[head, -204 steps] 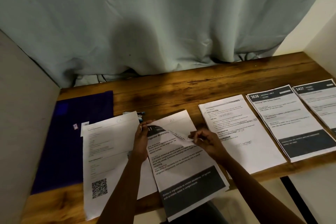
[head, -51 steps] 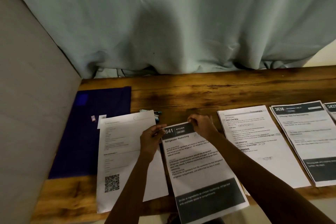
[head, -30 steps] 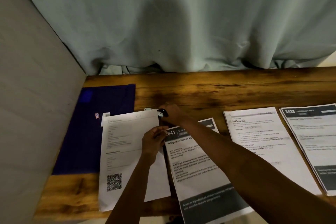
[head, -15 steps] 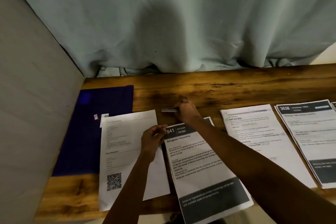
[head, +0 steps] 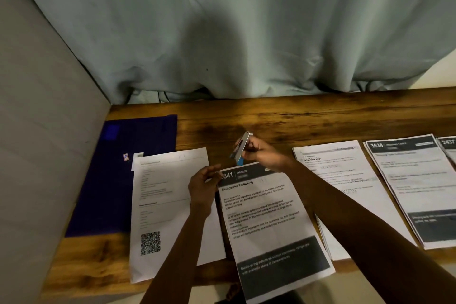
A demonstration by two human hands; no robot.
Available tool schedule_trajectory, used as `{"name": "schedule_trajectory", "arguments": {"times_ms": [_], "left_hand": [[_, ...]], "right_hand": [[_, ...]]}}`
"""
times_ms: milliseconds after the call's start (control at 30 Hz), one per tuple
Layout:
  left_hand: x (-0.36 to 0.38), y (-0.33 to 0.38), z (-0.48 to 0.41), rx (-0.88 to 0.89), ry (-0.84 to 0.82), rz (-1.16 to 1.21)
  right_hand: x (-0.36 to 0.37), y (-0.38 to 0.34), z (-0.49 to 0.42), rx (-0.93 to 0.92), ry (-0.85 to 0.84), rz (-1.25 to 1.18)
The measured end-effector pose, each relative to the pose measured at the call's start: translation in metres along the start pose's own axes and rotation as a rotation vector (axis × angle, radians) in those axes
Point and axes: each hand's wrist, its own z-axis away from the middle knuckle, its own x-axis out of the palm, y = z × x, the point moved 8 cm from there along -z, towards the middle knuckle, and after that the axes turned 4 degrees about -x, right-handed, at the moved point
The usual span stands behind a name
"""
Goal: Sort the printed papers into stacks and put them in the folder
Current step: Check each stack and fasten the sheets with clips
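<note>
Desk (head: 320, 118): R hand (head: 261, 153) holds stapler (head: 240, 149) above paper (head: 269, 215).

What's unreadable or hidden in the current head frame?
- Small silver and blue stapler-like tool, head view: mostly covered by the right hand, blurred; type unsure.
- Rightmost printed sheet headed 2437: cut off by the right frame edge.
- Fine print on the white QR-code sheet: too small.
- Dark blue folder: near corner under that sheet.
</note>
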Motion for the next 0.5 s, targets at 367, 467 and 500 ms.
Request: {"name": "schedule_trajectory", "arguments": {"times_ms": [367, 467, 500], "left_hand": [[0.002, 0.010, 0.006, 0.076, 0.064, -0.146], [0.003, 0.012, 0.006, 0.078, 0.069, -0.153], [0.004, 0.013, 0.006, 0.077, 0.073, -0.151]], "right_hand": [[0.013, 0.007, -0.005, 0.137, -0.142, 0.240], [0.018, 0.009, -0.007, 0.173, -0.161, 0.293], [0.020, 0.009, -0.007, 0.176, -0.169, 0.312]]}}
